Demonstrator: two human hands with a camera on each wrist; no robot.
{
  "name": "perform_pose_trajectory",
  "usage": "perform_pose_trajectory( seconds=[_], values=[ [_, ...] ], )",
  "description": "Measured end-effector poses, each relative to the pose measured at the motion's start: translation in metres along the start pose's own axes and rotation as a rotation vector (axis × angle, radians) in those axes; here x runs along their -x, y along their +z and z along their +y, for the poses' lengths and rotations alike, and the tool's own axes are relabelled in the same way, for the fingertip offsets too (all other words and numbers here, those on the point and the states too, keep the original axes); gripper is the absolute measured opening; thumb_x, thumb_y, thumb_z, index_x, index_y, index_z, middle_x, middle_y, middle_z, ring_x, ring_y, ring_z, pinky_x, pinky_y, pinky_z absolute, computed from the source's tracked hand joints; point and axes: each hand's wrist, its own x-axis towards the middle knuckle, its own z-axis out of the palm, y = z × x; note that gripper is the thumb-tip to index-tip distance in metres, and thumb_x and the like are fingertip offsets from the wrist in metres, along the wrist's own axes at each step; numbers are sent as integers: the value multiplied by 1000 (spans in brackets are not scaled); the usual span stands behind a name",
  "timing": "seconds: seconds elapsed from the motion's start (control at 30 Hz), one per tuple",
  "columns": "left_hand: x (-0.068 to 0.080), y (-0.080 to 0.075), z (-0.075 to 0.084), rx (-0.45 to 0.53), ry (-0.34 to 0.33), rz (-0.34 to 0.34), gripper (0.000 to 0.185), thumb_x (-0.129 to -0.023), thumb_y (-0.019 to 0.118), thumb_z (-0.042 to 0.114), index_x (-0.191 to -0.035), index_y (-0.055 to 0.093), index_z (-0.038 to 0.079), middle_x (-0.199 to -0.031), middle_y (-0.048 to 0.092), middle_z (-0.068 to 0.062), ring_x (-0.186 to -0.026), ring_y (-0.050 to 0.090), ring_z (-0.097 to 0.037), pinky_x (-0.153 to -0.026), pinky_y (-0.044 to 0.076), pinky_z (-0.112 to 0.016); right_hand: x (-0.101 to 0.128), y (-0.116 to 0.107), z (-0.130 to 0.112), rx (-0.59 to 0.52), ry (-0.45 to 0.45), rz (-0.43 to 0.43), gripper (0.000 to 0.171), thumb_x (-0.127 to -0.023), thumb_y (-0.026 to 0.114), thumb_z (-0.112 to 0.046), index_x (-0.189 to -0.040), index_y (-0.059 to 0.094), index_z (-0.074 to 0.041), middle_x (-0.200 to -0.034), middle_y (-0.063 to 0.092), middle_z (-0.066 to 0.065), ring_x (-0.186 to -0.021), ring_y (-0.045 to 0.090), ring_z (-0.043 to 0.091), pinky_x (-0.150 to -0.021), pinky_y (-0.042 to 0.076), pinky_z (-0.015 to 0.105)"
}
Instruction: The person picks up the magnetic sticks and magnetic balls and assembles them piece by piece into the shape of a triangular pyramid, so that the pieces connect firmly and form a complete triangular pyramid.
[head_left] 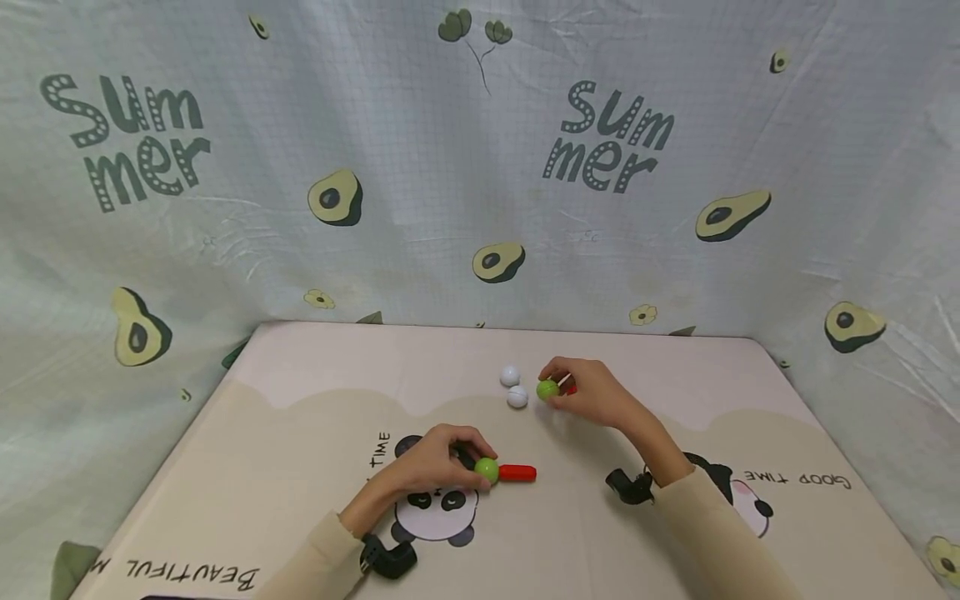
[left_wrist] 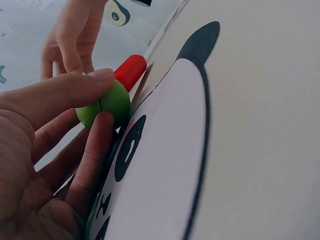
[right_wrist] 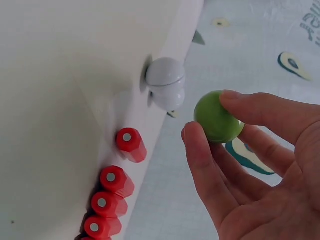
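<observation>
My left hand (head_left: 442, 460) pinches a green ball (head_left: 487, 470) between thumb and fingers, low over the panda print. A red rod (head_left: 517, 473) extends to the right from that ball, its near end against it. Farther back, my right hand (head_left: 592, 393) holds a second green ball (right_wrist: 218, 117) at its fingertips, raised above the table. Two white balls (right_wrist: 165, 75) sit close together just left of the right hand. Several red rods (right_wrist: 131, 144) with round grey ends show in the right wrist view; in the head view the right hand mostly hides them.
The pale table mat (head_left: 300, 467) carries panda and lettering prints. Behind it hangs a curtain (head_left: 420, 150) with avocado prints. Each wrist bears a black camera mount (head_left: 388, 558), and a dark edge (head_left: 172, 597) shows at the bottom left.
</observation>
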Motion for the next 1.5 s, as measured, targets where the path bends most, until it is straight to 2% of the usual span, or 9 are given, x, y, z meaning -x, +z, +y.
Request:
perform_pose_trajectory(
  seconds=[0.2, 0.43, 0.6, 0.83, 1.3, 1.5],
  values=[
    [-1, 0, -3, 13, 30, -3, 34, -82, 85, 17, -113, 75, 8, -101, 77, -5, -91, 67, -7, -77, 55, -22, 20, 5, -5, -8, -11, -7, 27, -88, 75, -9, -115, 70, -12, -108, 73, 0, -93, 66, 15, -77, 55, 27],
    [-3, 0, -2, 3, 30, 4, 32, -82, 85, 17, -112, 76, 9, -102, 77, -9, -92, 67, -9, -79, 52, -22, 40, 15, -1, -93, -19, -26, 28, -89, 75, -8, -116, 69, -11, -111, 72, 2, -98, 70, 16, -82, 60, 27],
    [-3, 0, -2, -1, 27, 9, 31, -83, 84, 17, -112, 76, 10, -102, 76, -8, -92, 67, -10, -80, 51, -23, 48, 23, 2, -103, -40, -64, 29, -88, 76, -9, -116, 68, -12, -111, 72, 1, -97, 70, 14, -82, 59, 25],
    [-2, 1, -1, 0, 18, 24, 30, -84, 83, 19, -112, 76, 11, -102, 76, -5, -93, 68, -10, -82, 52, -23, 53, 29, 5, -133, -92, -119, 28, -88, 76, -9, -115, 67, -10, -108, 72, 2, -94, 69, 11, -81, 58, 22],
    [-1, -2, -2, 16, 1, 42, 25, -88, 80, 21, -112, 75, 15, -102, 76, -4, -95, 69, -13, -84, 51, -24, 56, 36, 10, -254, -91, -214, 26, -92, 75, -14, -116, 66, -13, -106, 70, -1, -93, 66, 9, -83, 57, 23],
    [0, -2, -2, 30, 9, 42, 24, -89, 79, 21, -111, 75, 14, -102, 76, -5, -94, 70, -13, -84, 51, -24, 55, 39, 8, -272, -100, -233, 25, -90, 75, -14, -113, 66, -14, -103, 69, -1, -91, 66, 8, -82, 57, 23]
  ],
)
